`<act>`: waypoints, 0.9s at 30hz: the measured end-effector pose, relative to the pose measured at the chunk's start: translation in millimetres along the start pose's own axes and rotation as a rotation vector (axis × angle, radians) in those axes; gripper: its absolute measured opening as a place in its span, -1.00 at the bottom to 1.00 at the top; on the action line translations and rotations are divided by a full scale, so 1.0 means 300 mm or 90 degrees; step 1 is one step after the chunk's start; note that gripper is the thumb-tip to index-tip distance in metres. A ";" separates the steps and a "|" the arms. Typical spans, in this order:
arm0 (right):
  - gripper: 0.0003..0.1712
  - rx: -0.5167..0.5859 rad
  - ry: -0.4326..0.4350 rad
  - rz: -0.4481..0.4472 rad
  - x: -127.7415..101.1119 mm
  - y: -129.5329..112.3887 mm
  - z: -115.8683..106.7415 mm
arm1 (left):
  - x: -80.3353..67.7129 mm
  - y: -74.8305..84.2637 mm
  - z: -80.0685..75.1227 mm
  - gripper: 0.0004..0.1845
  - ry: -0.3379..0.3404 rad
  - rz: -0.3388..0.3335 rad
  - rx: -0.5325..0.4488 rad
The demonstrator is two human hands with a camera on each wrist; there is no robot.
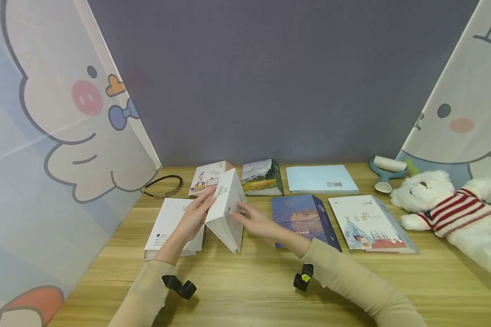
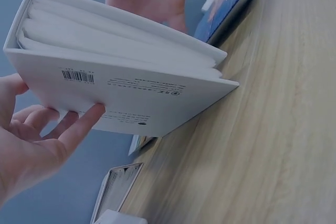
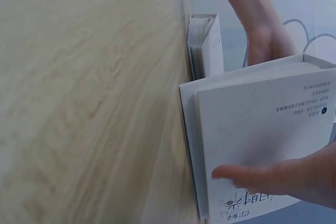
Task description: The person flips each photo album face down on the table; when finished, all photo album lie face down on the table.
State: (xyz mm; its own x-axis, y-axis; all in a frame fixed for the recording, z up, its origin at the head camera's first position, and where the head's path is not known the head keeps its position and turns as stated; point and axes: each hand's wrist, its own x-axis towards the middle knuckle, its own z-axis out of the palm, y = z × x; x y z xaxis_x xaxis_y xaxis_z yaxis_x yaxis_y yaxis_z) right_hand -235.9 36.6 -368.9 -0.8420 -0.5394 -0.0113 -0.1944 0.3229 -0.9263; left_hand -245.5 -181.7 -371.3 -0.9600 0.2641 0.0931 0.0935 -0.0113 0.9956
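Note:
A white photo album stands tilted, spine up, its covers spread apart at the bottom and its white page edges showing between them. My left hand holds it near the spine, with spread fingers on the back cover by the barcode. On the other cover, which bears dark lettering, my right hand rests its thumb and straight fingers. Another white album lies on the table beside my left wrist.
Behind stand a white illustrated album and a landscape-covered album. To the right are a blue album, a tent-print album, a light blue folder, a lint roller and a teddy bear. A headband lies left.

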 end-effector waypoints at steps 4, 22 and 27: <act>-0.15 0.021 -0.005 -0.001 0.002 -0.003 0.001 | -0.003 -0.001 0.008 -0.38 -0.007 -0.003 0.000; 0.02 0.069 0.086 -0.057 0.004 -0.013 -0.017 | -0.001 0.000 0.043 -0.34 -0.015 -0.017 0.028; -0.15 0.069 0.046 -0.080 0.003 -0.011 -0.031 | -0.006 -0.008 0.045 -0.32 -0.026 -0.034 0.050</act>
State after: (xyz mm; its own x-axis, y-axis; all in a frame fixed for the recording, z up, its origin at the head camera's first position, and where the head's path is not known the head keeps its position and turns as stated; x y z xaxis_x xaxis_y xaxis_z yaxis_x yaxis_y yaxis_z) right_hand -240.8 42.4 -362.4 -0.8489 -0.5120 0.1310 -0.2486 0.1682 -0.9539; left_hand -240.4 -169.1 -374.1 -0.9527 0.3017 0.0377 0.0643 0.0788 0.9948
